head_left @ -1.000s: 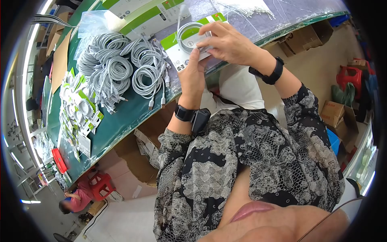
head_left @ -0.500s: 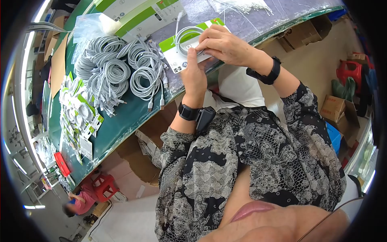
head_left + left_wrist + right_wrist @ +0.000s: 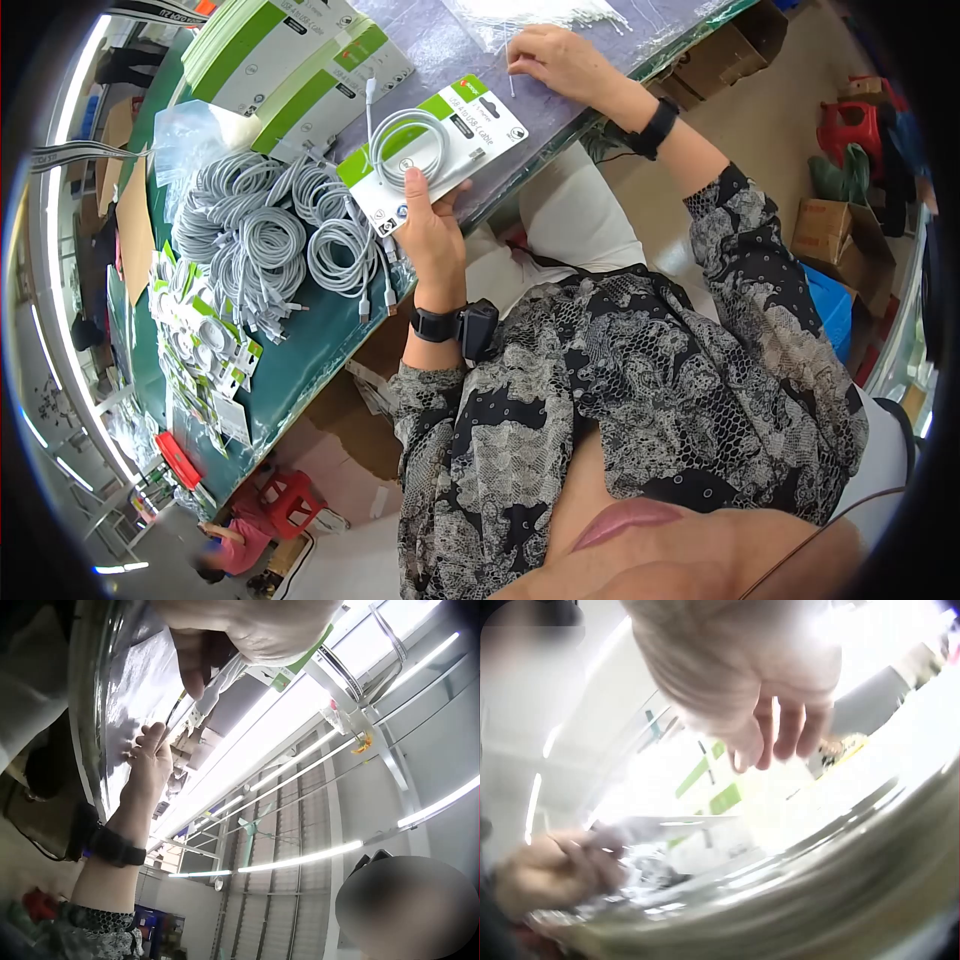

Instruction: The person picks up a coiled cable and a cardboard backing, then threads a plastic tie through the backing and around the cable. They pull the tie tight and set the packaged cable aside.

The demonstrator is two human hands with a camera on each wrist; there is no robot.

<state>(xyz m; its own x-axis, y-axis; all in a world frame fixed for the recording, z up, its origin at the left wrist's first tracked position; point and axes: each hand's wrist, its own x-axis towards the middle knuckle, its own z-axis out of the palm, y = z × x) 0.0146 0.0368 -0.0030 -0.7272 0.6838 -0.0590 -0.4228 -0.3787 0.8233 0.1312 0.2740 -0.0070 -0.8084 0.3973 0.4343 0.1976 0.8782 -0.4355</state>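
Note:
In the head view my left hand [image 3: 432, 245] holds a green-and-white packaging card [image 3: 470, 125], thumb on its front and fingers behind. On the card lies a coiled white USB cable [image 3: 441, 150], one plug [image 3: 371, 90] sticking up past the edge; the thumb tip presses the coil's lower side. My right hand [image 3: 565, 65] is apart from the card, near the heap of thin white cable ties [image 3: 550, 12]. Its thumb and forefinger pinch a single white tie [image 3: 512, 86]. In the right wrist view the right hand [image 3: 742, 690] has its fingers bent downward.
Left of the card lie a pile of coiled grey cables [image 3: 255, 215] and several carded cables [image 3: 205, 335]. Stacks of printed cards [image 3: 325, 95] stand behind, beside a clear plastic bag [image 3: 190, 145]. The table's front edge [image 3: 330, 365] runs close to the lap.
The right hand has left the coil and moved away to the right, to the cable ties. The left hand keeps the card and coil, now lower left and in fuller view.

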